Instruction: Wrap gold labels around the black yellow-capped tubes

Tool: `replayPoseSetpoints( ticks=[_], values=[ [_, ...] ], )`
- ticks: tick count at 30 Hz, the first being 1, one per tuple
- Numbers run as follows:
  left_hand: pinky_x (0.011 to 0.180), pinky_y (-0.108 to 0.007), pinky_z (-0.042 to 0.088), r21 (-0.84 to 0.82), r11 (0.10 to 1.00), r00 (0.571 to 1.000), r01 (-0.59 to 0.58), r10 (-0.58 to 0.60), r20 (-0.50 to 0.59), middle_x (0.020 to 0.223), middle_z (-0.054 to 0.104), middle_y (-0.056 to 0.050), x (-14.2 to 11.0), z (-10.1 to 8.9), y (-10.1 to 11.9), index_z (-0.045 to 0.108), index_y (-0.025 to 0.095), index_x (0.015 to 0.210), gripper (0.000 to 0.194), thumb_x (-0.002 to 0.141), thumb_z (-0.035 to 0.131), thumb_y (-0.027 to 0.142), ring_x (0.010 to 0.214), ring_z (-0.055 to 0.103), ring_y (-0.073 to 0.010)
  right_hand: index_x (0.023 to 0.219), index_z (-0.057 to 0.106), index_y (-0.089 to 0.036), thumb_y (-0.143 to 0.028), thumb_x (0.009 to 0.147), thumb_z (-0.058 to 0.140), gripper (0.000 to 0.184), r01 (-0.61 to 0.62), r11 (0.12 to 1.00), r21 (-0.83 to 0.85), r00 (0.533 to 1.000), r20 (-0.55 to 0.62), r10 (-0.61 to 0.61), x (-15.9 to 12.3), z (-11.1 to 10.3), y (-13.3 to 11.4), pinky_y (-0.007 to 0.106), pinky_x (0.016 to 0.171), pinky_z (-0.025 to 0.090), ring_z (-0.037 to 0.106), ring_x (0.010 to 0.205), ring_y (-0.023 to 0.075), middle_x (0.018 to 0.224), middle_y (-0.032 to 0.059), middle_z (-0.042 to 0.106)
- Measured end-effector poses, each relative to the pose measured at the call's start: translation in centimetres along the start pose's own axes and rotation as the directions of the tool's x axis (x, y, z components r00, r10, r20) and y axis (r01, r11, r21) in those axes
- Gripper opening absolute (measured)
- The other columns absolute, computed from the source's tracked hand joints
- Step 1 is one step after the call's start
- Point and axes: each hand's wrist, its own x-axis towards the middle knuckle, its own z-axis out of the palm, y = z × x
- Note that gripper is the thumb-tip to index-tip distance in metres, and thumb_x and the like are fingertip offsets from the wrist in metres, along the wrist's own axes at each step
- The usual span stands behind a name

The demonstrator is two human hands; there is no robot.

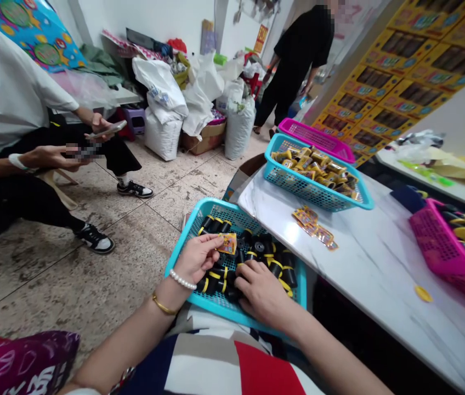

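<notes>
A turquoise basket (187,233) rests on my lap, filled with several black-and-yellow cylinders (276,263). My left hand (197,258) hovers over the basket's left side and pinches a small orange sticker (228,243) between thumb and fingers. My right hand (259,291) lies palm down on the cylinders at the basket's near side, its fingers curled over them; what it grips, if anything, is hidden. More orange stickers (313,224) lie loose on the white marble table (372,258) just beyond the basket.
A second turquoise basket (318,192) of labelled pieces stands on the table, a pink one (317,137) behind it and another pink one (442,247) at right. A seated person (18,137) holds a phone at left; another person (294,60) stands behind. Sacks (166,109) crowd the floor.
</notes>
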Motion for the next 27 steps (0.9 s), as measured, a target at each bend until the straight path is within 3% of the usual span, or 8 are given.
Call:
replayPoseSetpoints(
  ticks=[3, 7, 11, 13, 15, 19, 23, 27],
  values=[
    [0.028, -0.01, 0.019, -0.066, 0.998, 1.0, 0.022, -0.021, 0.023, 0.068, 0.066, -0.002, 0.4, -0.1, -0.3, 0.065, 0.009, 0.082, 0.012, 0.076, 0.069, 0.018, 0.038, 0.047, -0.0008, 0.089, 0.06, -0.016, -0.021, 0.073, 0.065, 0.017, -0.028, 1.0, -0.008, 0.999, -0.024, 0.028, 0.1, 0.7, -0.6, 0.042, 0.086, 0.041, 0.049, 0.097, 0.0271, 0.097, 0.01, 0.061],
    [0.027, -0.011, 0.017, -0.132, 0.991, 0.999, 0.021, -0.017, 0.028, 0.066, 0.064, -0.001, 0.8, -0.3, -0.7, 0.064, 0.011, 0.084, 0.011, 0.078, 0.067, 0.019, 0.037, 0.046, -0.0011, 0.091, 0.058, -0.019, -0.018, 0.075, 0.061, 0.016, -0.093, 0.938, 0.333, 0.97, -0.184, 0.162, -0.2, 0.5, 0.4, 0.038, 0.084, 0.044, 0.054, 0.09, 0.0223, 0.091, 0.0061, 0.062],
    [0.027, -0.011, 0.017, -0.163, 0.986, 0.999, 0.016, -0.011, 0.034, 0.063, 0.063, -0.001, 0.9, -0.3, -0.8, 0.065, 0.01, 0.085, 0.01, 0.077, 0.068, 0.016, 0.035, 0.044, -0.0009, 0.102, 0.057, -0.021, -0.03, 0.083, 0.059, 0.021, -0.061, 0.514, 0.856, 0.84, -0.234, 0.49, 0.5, -0.3, 2.0, 0.033, 0.074, 0.05, 0.062, 0.077, 0.018, 0.087, 0.0033, 0.064],
    [0.027, -0.011, 0.018, -0.18, 0.983, 0.998, 0.026, -0.016, 0.058, 0.067, 0.065, -0.003, 0.8, -0.2, -0.8, 0.066, 0.009, 0.086, 0.01, 0.077, 0.067, 0.014, 0.036, 0.043, -0.0005, 0.107, 0.058, -0.021, -0.035, 0.081, 0.063, 0.03, -0.01, 0.298, 0.954, 0.803, -0.17, 0.571, 1.5, -0.4, 2.5, 0.033, 0.071, 0.052, 0.064, 0.07, 0.0172, 0.083, 0.0022, 0.066],
    [0.028, -0.01, 0.018, -0.206, 0.977, 0.995, 0.045, -0.025, 0.099, 0.069, 0.066, -0.003, 0.7, -0.2, -0.8, 0.066, 0.01, 0.086, 0.01, 0.076, 0.068, 0.013, 0.037, 0.042, 0.0, 0.111, 0.06, -0.02, -0.035, 0.078, 0.068, 0.037, 0.009, 0.192, 0.981, 0.806, -0.121, 0.58, 2.5, -0.4, 2.9, 0.033, 0.069, 0.052, 0.063, 0.066, 0.0163, 0.083, 0.0024, 0.068],
    [0.029, -0.009, 0.017, -0.288, 0.952, 0.983, 0.103, -0.053, 0.175, 0.073, 0.066, -0.004, 0.7, -0.3, -0.5, 0.067, 0.009, 0.085, 0.007, 0.079, 0.064, 0.012, 0.039, 0.04, 0.001, 0.109, 0.064, -0.019, -0.035, 0.078, 0.069, 0.036, -0.016, 0.184, 0.983, 0.813, -0.094, 0.574, 3.7, -0.6, 3.2, 0.03, 0.069, 0.05, 0.061, 0.064, 0.014, 0.078, 0.0012, 0.068],
    [0.029, -0.009, 0.017, -0.33, 0.936, 0.98, 0.122, -0.06, 0.191, 0.072, 0.064, -0.003, 1.0, -0.5, -0.5, 0.067, 0.009, 0.082, 0.007, 0.081, 0.061, 0.013, 0.037, 0.037, 0.0016, 0.109, 0.066, -0.018, -0.036, 0.079, 0.067, 0.036, -0.071, 0.289, 0.955, 0.819, -0.11, 0.564, 3.8, -1.7, 3.0, 0.029, 0.067, 0.049, 0.057, 0.063, 0.014, 0.068, -0.0011, 0.063],
    [0.029, -0.009, 0.018, -0.319, 0.942, 0.983, 0.102, -0.046, 0.18, 0.073, 0.065, -0.004, 0.9, -0.5, -0.6, 0.068, 0.009, 0.083, 0.008, 0.08, 0.062, 0.015, 0.039, 0.041, 0.0008, 0.109, 0.067, -0.02, -0.037, 0.08, 0.064, 0.034, -0.083, 0.418, 0.905, 0.85, -0.155, 0.504, 3.9, -2.6, 2.6, 0.028, 0.061, 0.048, 0.056, 0.065, 0.0133, 0.088, 0.0034, 0.063]
  ],
)
